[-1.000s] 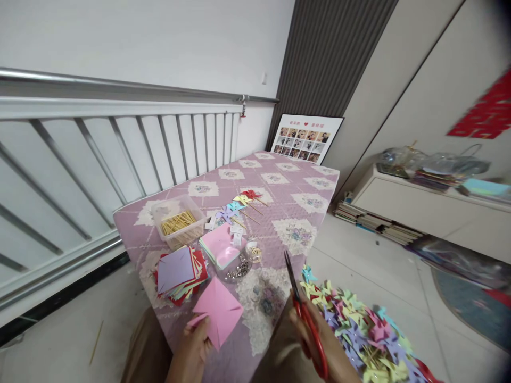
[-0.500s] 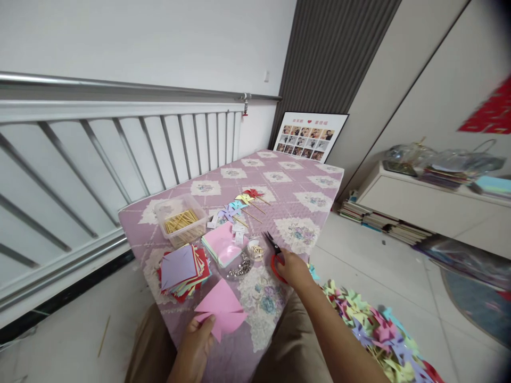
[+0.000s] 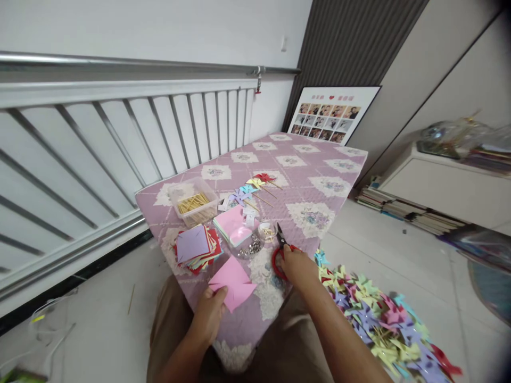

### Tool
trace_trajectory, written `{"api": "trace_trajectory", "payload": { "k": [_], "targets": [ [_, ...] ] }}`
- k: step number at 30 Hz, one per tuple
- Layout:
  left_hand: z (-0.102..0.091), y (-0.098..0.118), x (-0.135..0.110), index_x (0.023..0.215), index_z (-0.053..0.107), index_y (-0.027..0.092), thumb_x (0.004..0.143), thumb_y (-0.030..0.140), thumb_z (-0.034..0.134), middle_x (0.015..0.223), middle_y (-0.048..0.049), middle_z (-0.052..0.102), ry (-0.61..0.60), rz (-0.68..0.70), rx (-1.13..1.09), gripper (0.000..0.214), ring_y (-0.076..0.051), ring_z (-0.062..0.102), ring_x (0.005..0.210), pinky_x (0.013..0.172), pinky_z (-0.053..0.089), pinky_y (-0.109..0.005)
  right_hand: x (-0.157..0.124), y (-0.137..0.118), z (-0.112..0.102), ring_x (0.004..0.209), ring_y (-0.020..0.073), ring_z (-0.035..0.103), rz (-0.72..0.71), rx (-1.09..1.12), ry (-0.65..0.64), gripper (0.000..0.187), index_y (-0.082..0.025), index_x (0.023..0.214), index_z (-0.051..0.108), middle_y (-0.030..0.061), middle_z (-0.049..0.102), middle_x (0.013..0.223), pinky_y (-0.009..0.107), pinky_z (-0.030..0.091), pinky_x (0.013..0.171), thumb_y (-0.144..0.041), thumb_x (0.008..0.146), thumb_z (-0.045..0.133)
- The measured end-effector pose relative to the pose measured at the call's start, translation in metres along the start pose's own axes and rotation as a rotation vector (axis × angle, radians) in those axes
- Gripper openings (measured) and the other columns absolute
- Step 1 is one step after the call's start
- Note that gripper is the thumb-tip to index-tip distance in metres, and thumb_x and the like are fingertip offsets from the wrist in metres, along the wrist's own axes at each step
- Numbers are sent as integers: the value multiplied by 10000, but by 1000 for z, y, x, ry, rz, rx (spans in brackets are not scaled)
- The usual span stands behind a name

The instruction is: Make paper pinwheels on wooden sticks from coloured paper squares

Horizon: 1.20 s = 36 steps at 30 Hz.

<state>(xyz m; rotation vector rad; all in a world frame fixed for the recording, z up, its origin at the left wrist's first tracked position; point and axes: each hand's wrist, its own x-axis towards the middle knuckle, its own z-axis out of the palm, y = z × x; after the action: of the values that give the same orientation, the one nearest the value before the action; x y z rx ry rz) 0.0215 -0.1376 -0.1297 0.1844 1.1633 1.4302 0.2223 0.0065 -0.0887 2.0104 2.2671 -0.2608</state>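
A pink paper square (image 3: 233,282) with slits cut in from its corners is pinched at its left edge by my left hand (image 3: 211,308), over the near end of the table. My right hand (image 3: 297,264) is closed on the red handles of the black-bladed scissors (image 3: 281,242), which point away from me at the table's right side. Left of the pink square lies a stack of coloured paper squares (image 3: 194,243). Beyond it is another stack, pink on top (image 3: 229,221). A clear dish of small metal pieces (image 3: 252,246) and a small cup (image 3: 266,231) sit near the scissors.
A clear plastic box (image 3: 199,217) holds wooden sticks. Several finished paper pinwheels (image 3: 249,189) lie farther back on the patterned tablecloth (image 3: 287,183). A large heap of pinwheels (image 3: 375,314) is on the right. A radiator (image 3: 179,130) runs along the left; a photo board (image 3: 333,114) stands behind.
The view has shifted, so the table sits higher and farther right. The pink paper's slit flaps, spread apart before, now lie flatter. The scissors stay in my right hand, their blades closer together.
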Motion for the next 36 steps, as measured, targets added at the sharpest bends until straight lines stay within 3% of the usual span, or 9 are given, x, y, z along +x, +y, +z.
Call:
{"api": "trace_trajectory", "payload": {
  "k": [5, 10, 14, 19, 25, 29, 36],
  "targets": [
    [-1, 5, -1, 921, 632, 152, 578, 349, 817, 790, -45, 714, -53, -8, -12, 436, -191, 665, 709, 697, 495, -306, -9, -1, -2, 921, 330, 666, -68, 120, 87, 314, -121, 1101, 634, 217, 677, 998, 428, 456, 794, -314, 885, 513],
    [-7, 5, 0, 889, 609, 172, 599, 345, 804, 748, -12, 704, -50, 1, -47, 391, -155, 646, 627, 614, 481, -265, -36, -5, 15, 1008, 297, 632, -182, 352, 218, 348, -140, 1184, 554, 182, 658, 1111, 386, 467, 851, -304, 884, 491],
    [-8, 8, 2, 874, 597, 188, 604, 300, 792, 771, -1, 704, -50, -1, -103, 351, -147, 641, 644, 620, 481, -262, -74, -30, 45, 710, 178, 664, -312, 600, 178, 293, -150, 1157, 484, 56, 676, 814, 248, 526, 674, -293, 909, 423],
    [-9, 12, 2, 858, 606, 195, 637, 273, 755, 725, 12, 679, -83, 9, -121, 278, -130, 603, 585, 544, 441, -242, -108, -66, 64, 749, 150, 633, -513, 928, 116, 209, -200, 1102, 481, 17, 618, 801, 231, 520, 730, -240, 905, 422],
    [-8, 15, -2, 860, 624, 161, 654, 273, 751, 735, -1, 679, -128, 24, -148, 266, -114, 595, 583, 499, 400, -213, -101, -85, 70, 735, 165, 610, -530, 1086, 144, 291, -202, 1105, 557, 23, 620, 826, 260, 502, 709, -155, 823, 502],
    [-5, 18, -5, 813, 629, 156, 649, 264, 761, 671, 18, 652, -143, 52, -170, 236, -100, 561, 544, 473, 375, -209, -95, -88, 75, 713, 173, 602, -513, 1113, 168, 205, -195, 995, 603, 29, 630, 808, 274, 491, 695, -158, 817, 508],
    [5, 22, -7, 905, 666, 126, 634, 271, 790, 873, -76, 721, -150, 98, -220, 332, -192, 653, 795, 729, 481, -294, -97, -86, 76, 708, 173, 601, -516, 1180, 174, 108, -204, 850, 632, 22, 639, 770, 263, 475, 681, -188, 837, 526]
  ]
}}
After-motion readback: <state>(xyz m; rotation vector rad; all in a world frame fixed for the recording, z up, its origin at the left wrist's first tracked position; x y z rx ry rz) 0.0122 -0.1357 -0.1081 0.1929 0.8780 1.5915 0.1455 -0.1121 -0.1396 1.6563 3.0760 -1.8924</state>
